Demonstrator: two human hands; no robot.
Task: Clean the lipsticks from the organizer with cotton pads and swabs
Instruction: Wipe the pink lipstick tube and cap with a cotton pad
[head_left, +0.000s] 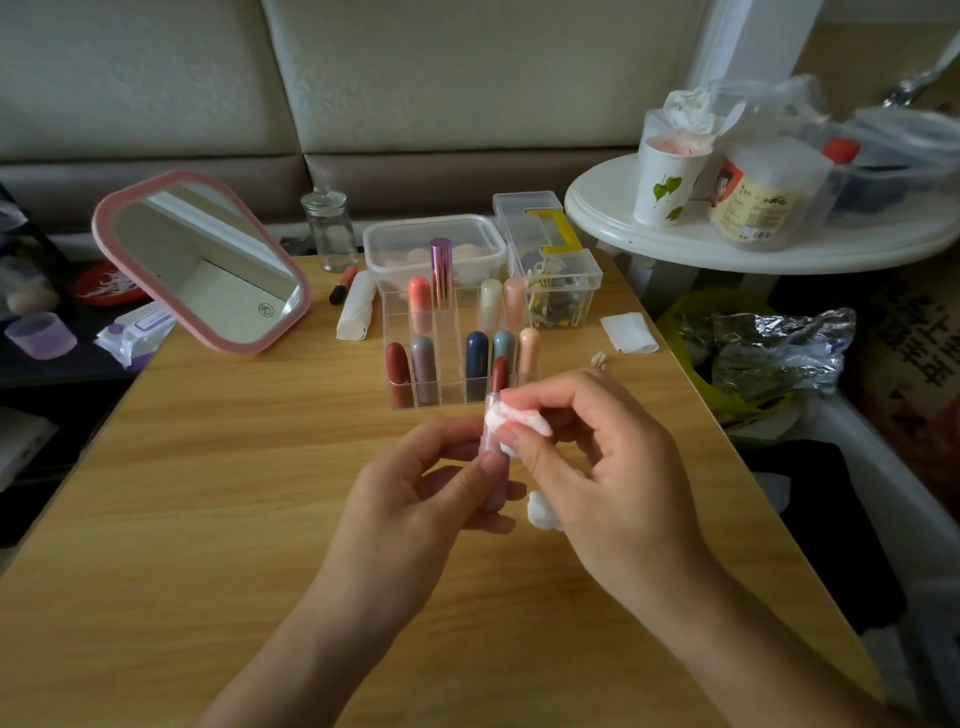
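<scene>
The left hand (415, 499) curls its fingers round the pale pink tube of an open red lipstick (500, 375), held upright. The right hand (597, 467) pinches a crumpled white cotton pad (511, 418) against it. Just behind, a clear acrylic compartmented organizer (447, 400) holds capped lipsticks (420, 306) upright. The light wooden tabletop (208, 493) stretches wide to the left; its right edge runs near the right wrist.

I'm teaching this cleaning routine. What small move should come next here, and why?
Probably rotate the lipstick slightly in the left hand, since the right hand pinches the cotton pad against the tube just below the bare red tip, seemingly on one side only.
</scene>
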